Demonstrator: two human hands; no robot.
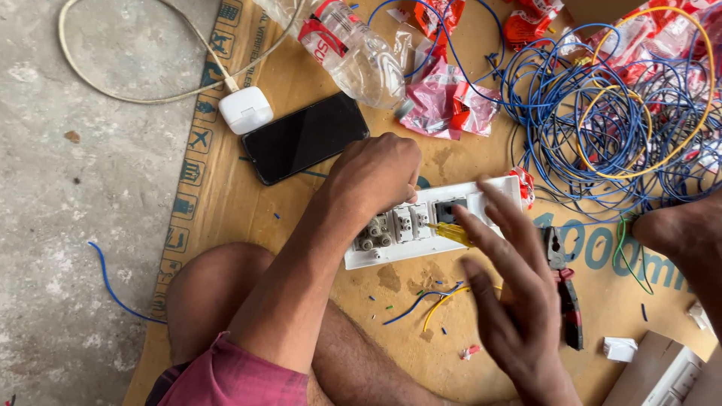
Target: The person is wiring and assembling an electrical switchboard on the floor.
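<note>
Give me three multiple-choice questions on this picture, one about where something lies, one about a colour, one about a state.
1. Where does the phone lie?
A. On the bare concrete
B. On the cardboard sheet, beside the white charger
C. On top of the wire tangle

2. What colour is most of the wire tangle?
A. Blue
B. Green
C. Black

3. How is the right hand?
A. Closed on the pliers
B. Flat on the floor
C. Open, fingers spread, near the switch board

Answers: B, the phone rests on the cardboard next to the charger; A, blue loops dominate, with a few yellow strands; C, the fingers are apart and hold nothing, while the pliers lie untouched beside them.
</note>
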